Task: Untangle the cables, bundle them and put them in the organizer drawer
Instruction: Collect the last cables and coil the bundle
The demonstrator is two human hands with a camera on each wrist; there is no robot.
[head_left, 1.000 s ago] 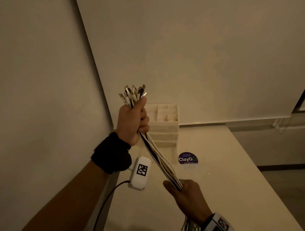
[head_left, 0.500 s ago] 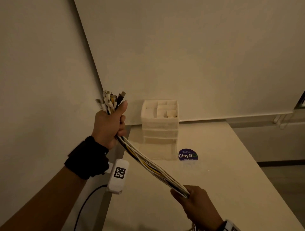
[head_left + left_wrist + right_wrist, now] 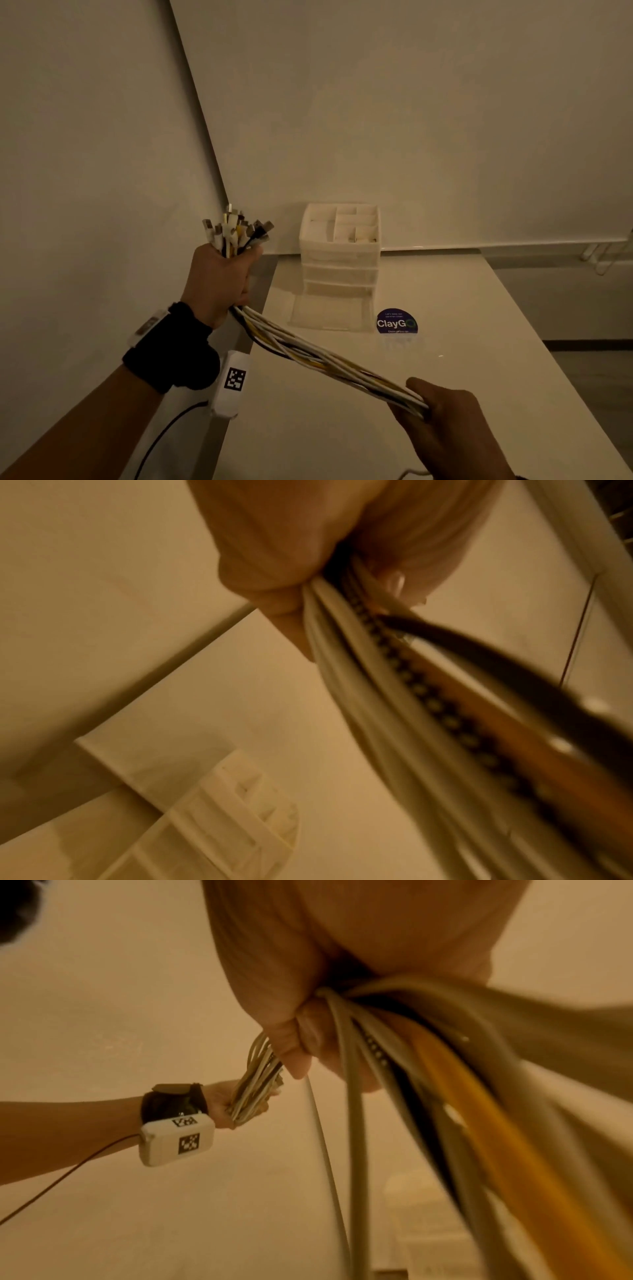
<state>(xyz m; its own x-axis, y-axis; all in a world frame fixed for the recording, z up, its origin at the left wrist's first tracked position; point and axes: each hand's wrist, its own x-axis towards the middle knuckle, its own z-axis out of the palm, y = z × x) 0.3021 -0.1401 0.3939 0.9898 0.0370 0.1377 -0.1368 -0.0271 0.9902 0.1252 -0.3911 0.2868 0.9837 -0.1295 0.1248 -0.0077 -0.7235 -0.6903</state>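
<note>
A thick bundle of white, yellow and black cables (image 3: pixel 325 358) stretches taut between both hands above the table. My left hand (image 3: pixel 221 277) grips the bundle near its plug ends (image 3: pixel 236 231), which stick up from the fist at the table's left edge. My right hand (image 3: pixel 445 421) grips the same bundle lower right, and the rest of the cables (image 3: pixel 462 1123) hangs below it. The white organizer (image 3: pixel 340 260) stands at the back of the table with its bottom drawer (image 3: pixel 329 313) pulled out. In the left wrist view the cables (image 3: pixel 428 710) run out of the closed fist (image 3: pixel 308 561).
A round purple ClayGo sticker (image 3: pixel 396 322) lies on the white table (image 3: pixel 479 359) right of the open drawer. Walls meet in a corner behind the organizer. The left wrist carries a black strap and a white tagged camera box (image 3: pixel 231 383) with a thin wire.
My left hand with the plug ends has swung left and down, off the organizer toward the table's left edge. The right hand slid right along the bundle, which now lies flatter.
</note>
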